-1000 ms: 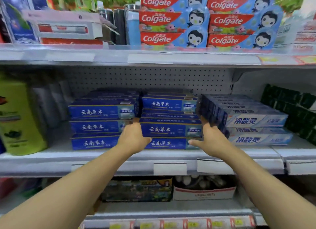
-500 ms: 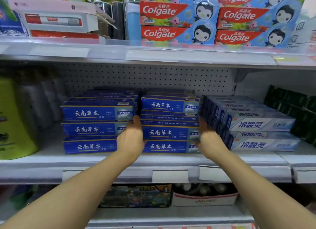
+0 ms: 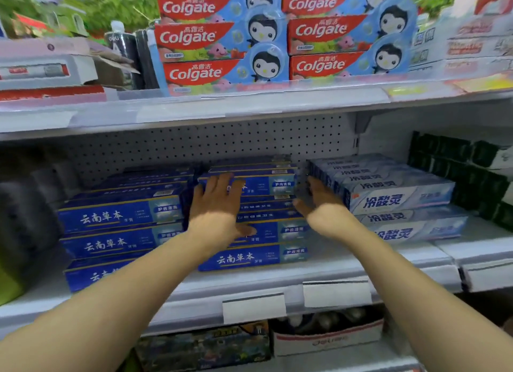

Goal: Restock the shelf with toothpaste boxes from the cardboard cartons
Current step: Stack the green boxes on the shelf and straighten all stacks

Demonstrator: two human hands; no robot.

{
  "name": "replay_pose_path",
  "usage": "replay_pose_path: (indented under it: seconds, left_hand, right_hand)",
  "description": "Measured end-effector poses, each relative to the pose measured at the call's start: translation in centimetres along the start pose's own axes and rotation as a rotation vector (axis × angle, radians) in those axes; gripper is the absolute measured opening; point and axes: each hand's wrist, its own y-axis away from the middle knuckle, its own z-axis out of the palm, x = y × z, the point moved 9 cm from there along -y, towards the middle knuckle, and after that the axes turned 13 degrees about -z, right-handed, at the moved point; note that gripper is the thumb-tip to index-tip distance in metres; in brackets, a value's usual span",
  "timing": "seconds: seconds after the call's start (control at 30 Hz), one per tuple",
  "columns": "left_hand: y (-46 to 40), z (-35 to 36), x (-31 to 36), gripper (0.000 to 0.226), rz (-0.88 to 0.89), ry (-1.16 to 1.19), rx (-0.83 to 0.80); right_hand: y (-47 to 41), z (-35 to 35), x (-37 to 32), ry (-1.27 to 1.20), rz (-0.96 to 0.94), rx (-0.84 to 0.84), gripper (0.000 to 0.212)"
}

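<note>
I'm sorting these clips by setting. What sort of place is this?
Most likely a shop's toothpaste aisle: stacked blue toothpaste boxes on a metal shelf, Colgate boxes above, and blank price tags along the shelf edge.

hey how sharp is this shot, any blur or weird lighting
Head view: the left shelf side is smeared, the grey packs unreadable; Colgate boxes stay legible; shelf shadow darkens both the left hand and right hand, forearms bright; wide-angle bends the shelf edge.
</note>
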Motion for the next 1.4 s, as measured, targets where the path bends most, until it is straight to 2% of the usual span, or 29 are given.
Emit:
replay_pose_path:
  seconds: [0.1,0.17,0.23,0.3,0.37,0.43,0.47,0.57,0.67,0.9,1.0,1.13,1.27,1.4]
  left_hand:
    - [-1.4,0.9,1.1,0.105,0.034,0.111,-0.124]
    - [-1.5,2.3,1.8,0.110,0.075,0.106,-0.263]
    - [-1.9,3.0,2.2,0.107,0.085,0.101,-0.313]
    - [-3.0,2.4,2.0,0.088,0.033,0.192,-0.268]
    - [-4.2,1.9,1.5,0.072,0.000,0.201,-0.200]
    - [-5.2,1.9,0.9,0.068,-0.006,0.136,-0.159]
    - [-5.7,2.0,0.6,0.067,-0.017,0.118,-0.151]
    - [-6.9,2.1,0.2,0.060,-0.052,0.097,-0.119]
    - [-7.8,2.3,0.1,0.052,-0.068,0.048,-0.102]
    - [-8.8,2.8,-0.1,0.045,-0.077,0.079,-0.102]
    - [-9.4,2.7,-0.4,0.052,-0.122,0.062,-0.091]
    - [-10.3,3.7,0.0,0.053,-0.121,0.050,-0.172]
    - [-10.7,4.0,0.2,0.046,-0.127,0.134,-0.160]
    - [-11.4,3.4,0.3,0.043,-0.139,0.227,-0.160]
  right_hand:
    - [-0.8,0.5,0.8,-0.043,0.000,0.013,0.070]
    - [-1.4,0.6,1.3,-0.090,0.007,0.027,0.070]
    - [-2.3,0.5,1.9,-0.158,0.001,0.043,0.070]
    - [-3.5,0.8,2.6,-0.257,0.017,0.037,0.066]
    - [-5.0,1.3,3.6,-0.335,0.032,0.049,0.048]
    - [-6.4,1.3,4.3,-0.346,0.035,0.075,0.030]
    - [-7.0,1.2,4.4,-0.363,0.023,0.074,0.032]
    - [-8.1,1.0,4.1,-0.410,0.007,0.050,0.065]
    - [-9.3,1.3,4.1,-0.418,-0.022,0.016,0.068]
    - [-10.3,2.0,4.3,-0.510,-0.054,0.018,0.043]
    - [-10.8,1.2,4.8,-0.564,-0.018,0.107,0.036]
    - [-12.0,0.4,6.3,-0.638,0.040,0.180,0.045]
    - [-12.9,0.8,6.1,-0.766,0.024,0.140,0.041]
    - [-13.5,1.6,6.3,-0.762,0.069,0.094,0.041]
